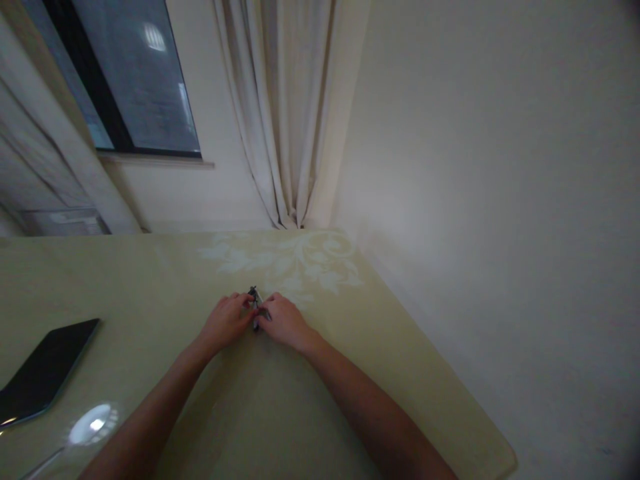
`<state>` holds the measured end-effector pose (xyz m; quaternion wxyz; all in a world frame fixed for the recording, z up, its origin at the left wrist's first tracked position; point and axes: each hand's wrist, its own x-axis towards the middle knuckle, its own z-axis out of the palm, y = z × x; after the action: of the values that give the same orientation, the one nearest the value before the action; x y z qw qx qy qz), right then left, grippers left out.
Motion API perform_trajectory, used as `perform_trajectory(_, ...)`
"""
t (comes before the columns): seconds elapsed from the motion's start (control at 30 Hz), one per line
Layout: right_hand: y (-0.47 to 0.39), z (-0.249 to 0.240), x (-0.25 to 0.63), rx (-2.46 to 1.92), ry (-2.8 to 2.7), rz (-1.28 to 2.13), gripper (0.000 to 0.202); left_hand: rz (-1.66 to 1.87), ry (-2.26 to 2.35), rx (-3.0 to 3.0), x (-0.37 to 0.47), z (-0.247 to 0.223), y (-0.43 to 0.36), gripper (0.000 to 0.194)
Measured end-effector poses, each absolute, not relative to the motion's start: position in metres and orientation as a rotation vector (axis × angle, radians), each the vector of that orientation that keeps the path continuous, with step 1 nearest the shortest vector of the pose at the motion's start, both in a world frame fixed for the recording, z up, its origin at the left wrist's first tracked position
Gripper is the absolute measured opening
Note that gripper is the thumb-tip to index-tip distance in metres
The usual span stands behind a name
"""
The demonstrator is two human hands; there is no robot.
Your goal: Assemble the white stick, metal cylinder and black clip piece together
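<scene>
Head view: a small dark object (255, 305), too small to identify, is being pinched between the fingertips of the left hand (226, 323) and the right hand (285, 321), both closed on it, low over the pale green table (350, 347), with a dark tablet (45, 370) lying well apart at the left.

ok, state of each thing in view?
left hand: on the small dark object, fingers closed on it
right hand: pinching the same object
small dark object: held between both hands on the table
tablet: flat, screen dark
curtain: gathered aside
</scene>
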<state>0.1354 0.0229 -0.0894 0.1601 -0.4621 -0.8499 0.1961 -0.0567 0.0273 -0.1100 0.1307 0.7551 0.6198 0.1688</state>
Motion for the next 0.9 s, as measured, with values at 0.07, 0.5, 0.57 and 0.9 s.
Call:
perform_trajectory(0.07,0.023,-0.090,0.135,-1.307,-2.437,0.577,0.021,0.491,1.794,2.191,-0.055,-0.110,0.027,0.043)
perform_trajectory(0.5,0.022,-0.087,0.137,-1.327,-2.489,0.581,0.025,0.485,1.704,2.204,-0.050,-0.103,0.023,0.035)
perform_trajectory(0.57,0.020,-0.085,0.136,-1.327,-2.494,0.572,0.026,0.487,1.689,2.209,-0.049,-0.103,0.023,0.035)
perform_trajectory(0.9,0.021,-0.078,0.142,-1.466,-2.505,0.527,0.014,0.405,1.797,2.148,-0.106,-0.091,0.029,0.061)
